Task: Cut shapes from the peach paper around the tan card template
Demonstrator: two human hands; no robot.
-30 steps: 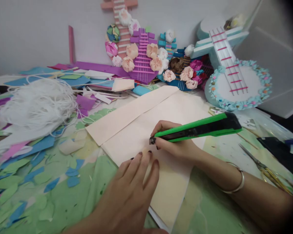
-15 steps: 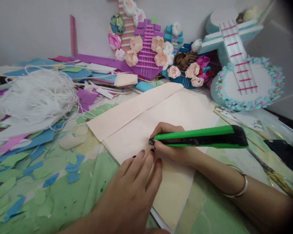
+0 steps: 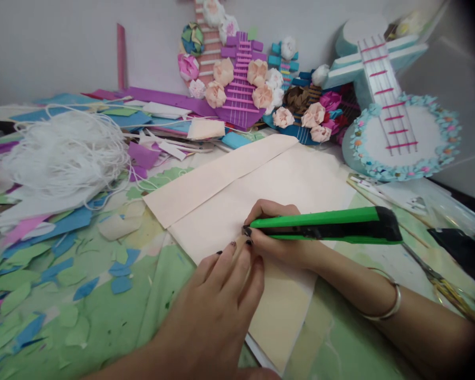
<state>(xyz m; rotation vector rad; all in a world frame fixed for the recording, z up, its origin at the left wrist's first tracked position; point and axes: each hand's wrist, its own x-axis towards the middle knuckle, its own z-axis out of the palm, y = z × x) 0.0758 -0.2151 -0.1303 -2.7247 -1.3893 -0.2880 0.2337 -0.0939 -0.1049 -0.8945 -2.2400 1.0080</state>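
My right hand (image 3: 275,232) is closed around the front end of a green and black utility knife (image 3: 332,225). The tool slants over the wrist, with its black butt end pointing right, and its tip is hidden at my fingertips. Under both hands lies a cream paper sheet (image 3: 277,179), with a cut or folded strip (image 3: 221,177) along its far edge. My left hand (image 3: 221,295) presses down on the paper with fingers stretched out, its fingertips close to the knife's tip.
A tangle of white string (image 3: 71,158) lies at the left over paper scraps (image 3: 75,221). Paper guitars with flowers, one purple (image 3: 241,79) and one pale blue (image 3: 399,116), stand along the wall. Scissors (image 3: 443,285) lie at the right.
Both hands stay almost in place on the paper. The knife's rear end has dipped very slightly, and the whole view has shifted a little.
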